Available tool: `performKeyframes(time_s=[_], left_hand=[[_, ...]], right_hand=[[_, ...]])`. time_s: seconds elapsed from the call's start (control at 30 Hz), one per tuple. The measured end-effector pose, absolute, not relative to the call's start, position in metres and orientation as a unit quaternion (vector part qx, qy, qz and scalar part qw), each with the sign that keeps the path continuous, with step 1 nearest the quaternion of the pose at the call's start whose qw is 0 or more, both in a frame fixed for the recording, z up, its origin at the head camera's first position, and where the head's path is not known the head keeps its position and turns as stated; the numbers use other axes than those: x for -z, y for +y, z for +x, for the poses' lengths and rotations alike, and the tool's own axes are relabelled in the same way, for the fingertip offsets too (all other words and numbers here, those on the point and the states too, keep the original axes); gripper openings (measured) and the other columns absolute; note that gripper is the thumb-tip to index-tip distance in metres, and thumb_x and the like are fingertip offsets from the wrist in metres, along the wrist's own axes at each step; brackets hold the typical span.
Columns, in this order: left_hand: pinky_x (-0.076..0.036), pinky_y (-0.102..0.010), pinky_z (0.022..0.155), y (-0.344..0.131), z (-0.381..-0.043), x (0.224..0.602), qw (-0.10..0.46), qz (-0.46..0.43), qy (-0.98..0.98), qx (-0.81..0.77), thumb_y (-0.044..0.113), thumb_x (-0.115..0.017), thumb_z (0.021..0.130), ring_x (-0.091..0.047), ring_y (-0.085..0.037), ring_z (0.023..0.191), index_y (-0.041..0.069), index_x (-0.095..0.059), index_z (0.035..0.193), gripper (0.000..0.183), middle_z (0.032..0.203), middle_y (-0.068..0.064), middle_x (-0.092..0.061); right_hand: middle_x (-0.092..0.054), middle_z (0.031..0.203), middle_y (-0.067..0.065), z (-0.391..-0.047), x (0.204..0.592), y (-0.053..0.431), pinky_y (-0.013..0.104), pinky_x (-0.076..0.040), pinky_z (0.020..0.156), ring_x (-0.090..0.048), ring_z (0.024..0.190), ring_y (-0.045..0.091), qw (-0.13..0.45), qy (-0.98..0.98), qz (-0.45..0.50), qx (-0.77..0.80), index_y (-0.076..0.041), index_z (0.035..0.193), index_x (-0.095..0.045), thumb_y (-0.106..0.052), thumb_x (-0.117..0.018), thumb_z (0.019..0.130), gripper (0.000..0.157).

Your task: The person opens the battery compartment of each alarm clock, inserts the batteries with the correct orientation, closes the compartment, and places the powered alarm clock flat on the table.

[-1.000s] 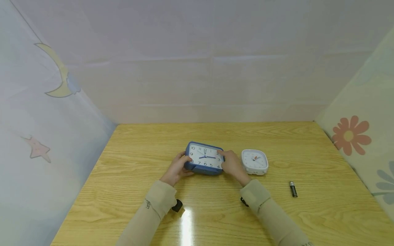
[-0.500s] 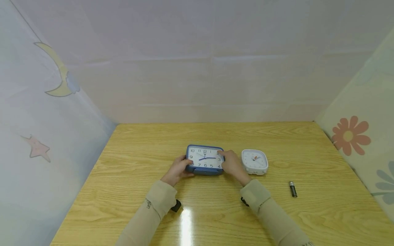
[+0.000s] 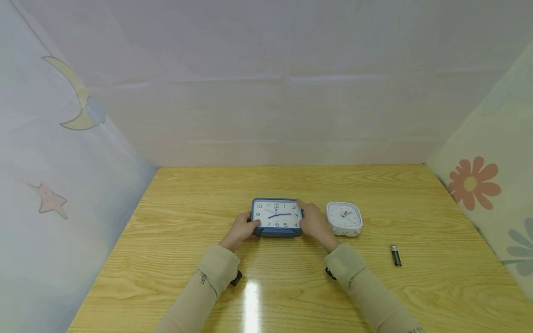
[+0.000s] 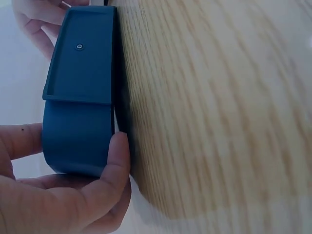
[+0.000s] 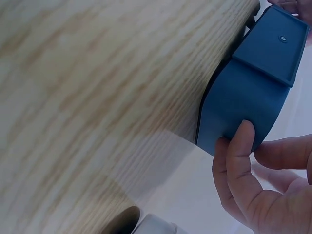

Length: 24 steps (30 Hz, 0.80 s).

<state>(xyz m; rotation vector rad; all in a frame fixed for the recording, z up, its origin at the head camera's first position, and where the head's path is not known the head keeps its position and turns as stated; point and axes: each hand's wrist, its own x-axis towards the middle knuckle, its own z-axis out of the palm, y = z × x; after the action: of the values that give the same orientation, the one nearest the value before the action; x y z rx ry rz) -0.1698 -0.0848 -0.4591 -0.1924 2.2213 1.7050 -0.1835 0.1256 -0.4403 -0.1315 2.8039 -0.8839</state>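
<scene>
A rectangular blue alarm clock (image 3: 278, 213) with a white dial lies face up at the middle of the wooden table. My left hand (image 3: 243, 227) holds its left end, thumb over the dial's lower left corner. In the left wrist view the fingers (image 4: 117, 156) curl round the blue casing (image 4: 80, 131), one fingertip at its underside. At the other end, my right hand (image 3: 313, 223) grips the clock's right side. The right wrist view shows its fingertips (image 5: 243, 134) on the casing's end and the thumb (image 5: 282, 152) close to the dial-side edge.
Just right of my right hand stands a small white alarm clock (image 3: 343, 219) with rounded corners. A black battery (image 3: 396, 255) with a silver end lies farther right on the table (image 3: 187, 199). Printed cloth walls (image 3: 266, 115) close off the back and both sides.
The blue clock has turned from a slant to nearly straight, its upper left corner coming down toward me. My right index finger has slid from the dial to the clock's upper right edge.
</scene>
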Motion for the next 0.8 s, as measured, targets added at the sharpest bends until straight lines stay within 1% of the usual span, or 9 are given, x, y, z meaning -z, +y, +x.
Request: performKeyframes(time_s=[0.07, 0.17, 0.23, 0.3, 0.47, 0.53, 0.8], left_hand=[[-0.051, -0.032, 0.066, -0.0848, -0.1699, 0.4593, 0.165, -0.065, 0.787, -0.591, 0.005, -0.047, 0.092, -0.056, -0.019, 0.080, -0.012, -0.047, 0.122, 0.035, 0.106, -0.020, -0.056], [-0.050, -0.032, 0.066, -0.0849, -0.1694, 0.4594, 0.163, -0.060, 0.792, -0.585, 0.004, -0.046, 0.092, -0.055, -0.020, 0.081, -0.012, -0.046, 0.122, 0.034, 0.106, -0.020, -0.056], [-0.049, -0.031, 0.067, -0.0853, -0.1694, 0.4602, 0.160, -0.057, 0.795, -0.582, 0.004, -0.046, 0.092, -0.055, -0.020, 0.082, -0.013, -0.046, 0.122, 0.034, 0.106, -0.020, -0.056], [-0.049, -0.031, 0.068, -0.0857, -0.1695, 0.4613, 0.158, -0.053, 0.800, -0.577, 0.003, -0.045, 0.092, -0.055, -0.020, 0.082, -0.014, -0.046, 0.122, 0.035, 0.106, -0.020, -0.056], [-0.048, -0.031, 0.070, -0.0870, -0.1706, 0.4625, 0.168, -0.055, 0.798, -0.576, 0.003, -0.044, 0.093, -0.054, -0.020, 0.085, -0.013, -0.045, 0.123, 0.035, 0.108, -0.020, -0.056], [-0.047, -0.031, 0.070, -0.0870, -0.1708, 0.4620, 0.173, -0.056, 0.797, -0.577, 0.003, -0.043, 0.093, -0.054, -0.020, 0.085, -0.013, -0.044, 0.124, 0.035, 0.108, -0.020, -0.056], [-0.047, -0.029, 0.071, -0.0851, -0.1695, 0.4609, 0.165, -0.052, 0.804, -0.569, 0.001, -0.043, 0.091, -0.053, -0.019, 0.086, -0.014, -0.044, 0.124, 0.036, 0.110, -0.021, -0.056]], right_hand=[[-0.047, 0.124, 0.029, -0.1835, 0.4410, 0.1256, 0.035, -0.045, 0.063, -0.052, 0.083, 0.030, 0.096, 0.949, -0.040, 0.298, 0.000, 0.138, -0.036, 0.008, -0.049, 0.074, 0.066], [-0.048, 0.125, 0.028, -0.1833, 0.4428, 0.1256, 0.039, -0.044, 0.075, -0.050, 0.093, 0.030, 0.089, 0.950, -0.038, 0.296, 0.007, 0.134, -0.037, 0.007, -0.049, 0.075, 0.061], [-0.047, 0.127, 0.027, -0.1831, 0.4445, 0.1256, 0.038, -0.044, 0.072, -0.051, 0.094, 0.030, 0.087, 0.949, -0.037, 0.301, 0.009, 0.132, -0.040, 0.006, -0.048, 0.076, 0.057], [-0.047, 0.127, 0.026, -0.1828, 0.4460, 0.1255, 0.036, -0.042, 0.069, -0.049, 0.089, 0.029, 0.084, 0.948, -0.036, 0.304, 0.009, 0.130, -0.042, 0.006, -0.047, 0.076, 0.054], [-0.049, 0.126, 0.025, -0.1822, 0.4459, 0.1240, 0.030, -0.039, 0.059, -0.050, 0.083, 0.028, 0.076, 0.948, -0.034, 0.307, 0.009, 0.129, -0.044, 0.006, -0.047, 0.078, 0.052], [-0.048, 0.127, 0.025, -0.1819, 0.4454, 0.1236, 0.027, -0.035, 0.053, -0.050, 0.079, 0.027, 0.080, 0.946, -0.029, 0.312, 0.008, 0.130, -0.044, 0.006, -0.047, 0.078, 0.052], [-0.047, 0.128, 0.025, -0.1820, 0.4462, 0.1239, 0.026, -0.031, 0.049, -0.046, 0.064, 0.023, 0.087, 0.942, -0.028, 0.323, 0.009, 0.130, -0.043, 0.007, -0.046, 0.078, 0.052]])
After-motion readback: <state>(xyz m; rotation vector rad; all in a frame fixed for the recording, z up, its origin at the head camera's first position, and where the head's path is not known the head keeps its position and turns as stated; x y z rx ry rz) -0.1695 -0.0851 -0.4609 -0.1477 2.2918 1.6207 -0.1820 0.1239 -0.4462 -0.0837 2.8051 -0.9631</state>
